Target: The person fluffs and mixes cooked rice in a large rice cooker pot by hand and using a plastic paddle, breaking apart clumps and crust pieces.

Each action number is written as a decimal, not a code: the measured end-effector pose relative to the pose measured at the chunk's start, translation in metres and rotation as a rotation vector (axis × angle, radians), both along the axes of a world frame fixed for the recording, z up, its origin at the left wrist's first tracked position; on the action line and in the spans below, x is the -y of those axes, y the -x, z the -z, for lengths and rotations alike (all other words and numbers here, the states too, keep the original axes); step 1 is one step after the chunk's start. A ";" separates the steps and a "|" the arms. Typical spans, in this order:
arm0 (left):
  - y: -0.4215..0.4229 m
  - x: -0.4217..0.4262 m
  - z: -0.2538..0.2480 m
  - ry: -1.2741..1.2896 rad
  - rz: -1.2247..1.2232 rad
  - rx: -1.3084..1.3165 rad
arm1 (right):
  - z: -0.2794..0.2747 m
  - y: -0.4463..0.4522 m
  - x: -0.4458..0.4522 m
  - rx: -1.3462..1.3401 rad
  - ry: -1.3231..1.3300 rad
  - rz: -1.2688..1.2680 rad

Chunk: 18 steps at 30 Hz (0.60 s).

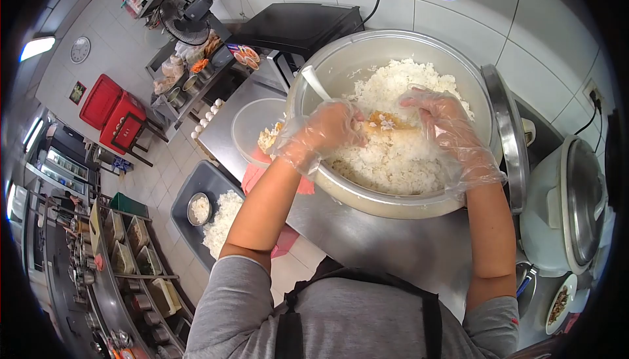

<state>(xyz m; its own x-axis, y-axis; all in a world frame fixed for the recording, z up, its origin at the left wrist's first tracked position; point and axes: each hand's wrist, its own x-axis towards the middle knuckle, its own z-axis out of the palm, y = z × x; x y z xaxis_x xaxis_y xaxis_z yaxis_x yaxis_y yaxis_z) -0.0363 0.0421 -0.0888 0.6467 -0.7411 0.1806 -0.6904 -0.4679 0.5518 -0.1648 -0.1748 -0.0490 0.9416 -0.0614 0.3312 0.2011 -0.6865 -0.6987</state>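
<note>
A large metal pot [308,90] full of cooked white rice [400,156] stands in front of me. Over the rice, a browned piece of rice crust [388,122] lies between my two hands, with loose white grains on top. My left hand [331,126], in a clear plastic glove, closes on its left end. My right hand [445,116], gloved the same way, has its fingers curled at the right end; its fingertips are partly hidden. A white-handled utensil [316,82] leans on the pot's left rim, just above my left hand.
Left of the pot, a translucent round container [252,123] holds browned rice bits. A grey bin [196,182] with rice and a bowl [199,208] sits lower left. A metal lid [504,130] leans at the right, beside a lidded cooker [550,208]. A black-topped oven [288,28] stands behind.
</note>
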 end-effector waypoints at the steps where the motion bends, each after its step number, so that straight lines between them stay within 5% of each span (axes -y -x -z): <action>1: 0.000 0.000 0.003 -0.035 0.040 0.061 | -0.003 0.002 -0.001 -0.030 -0.027 0.010; 9: -0.008 0.002 0.014 0.067 -0.013 0.110 | -0.003 -0.002 -0.002 0.321 -0.183 0.003; 13: -0.011 0.009 -0.007 0.127 -0.164 -0.209 | -0.004 -0.001 0.000 0.298 -0.117 0.056; 18: -0.042 0.040 -0.032 -0.104 0.058 -0.350 | -0.002 -0.004 0.007 0.029 -0.237 0.029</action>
<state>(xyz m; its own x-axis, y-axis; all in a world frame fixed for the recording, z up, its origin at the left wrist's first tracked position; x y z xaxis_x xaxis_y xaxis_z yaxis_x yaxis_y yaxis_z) 0.0053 0.0023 -0.0570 0.6123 -0.7811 -0.1223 -0.4953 -0.4996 0.7107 -0.1609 -0.1822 -0.0466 0.9287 -0.1672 0.3309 0.2058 -0.5099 -0.8353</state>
